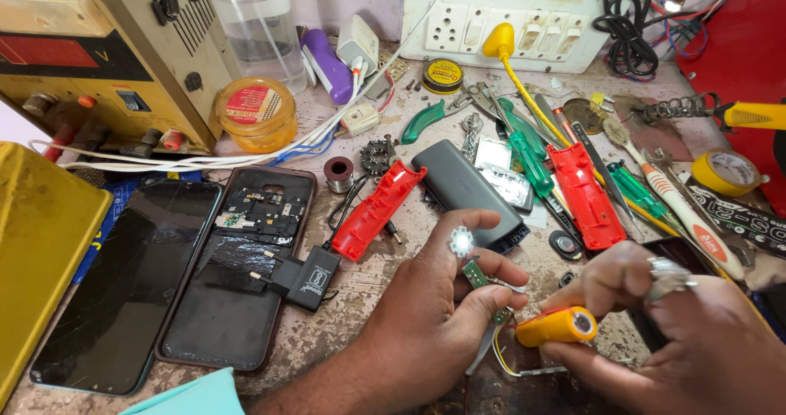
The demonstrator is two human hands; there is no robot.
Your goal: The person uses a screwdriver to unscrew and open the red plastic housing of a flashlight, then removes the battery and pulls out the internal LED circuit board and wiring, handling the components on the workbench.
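- While a tiny light [462, 241] glows white at the tip of a small green board [476, 274], the left hand [442, 300] pinches that board, fingers closed around it, near the front edge of the desk [368, 288].
- The right hand [655, 317] is closed on a small yellow tube [557, 326] with a dark round end, just beside the left hand. A big silver ring [667, 274] sits on one finger.
- Thin wires [508, 364] loop from the board down under the tube (where they join it is hidden).
- Behind the hands, toward the middle of the desk, a dark grey box [471, 192] lies with a red plastic shell [378, 209] on its left and another red shell [583, 194] on its right.
- Green-handled screwdrivers [528, 157] and other tools lie in a heap by the right shell.
- At the front left, an open phone [237, 268] lies flat with its insides showing. A black charger plug [307, 277] rests on its right edge.
- A second phone with a cracked dark screen [123, 292] lies just left of the open one.
- At the back left corner stands a tan power box [115, 55], with an orange jar [255, 114] beside it.
- A white socket board [508, 26] stands at the back edge, a yellow plug [499, 40] pushed into it.
- A roll of yellow tape [725, 172] lies near the right edge.
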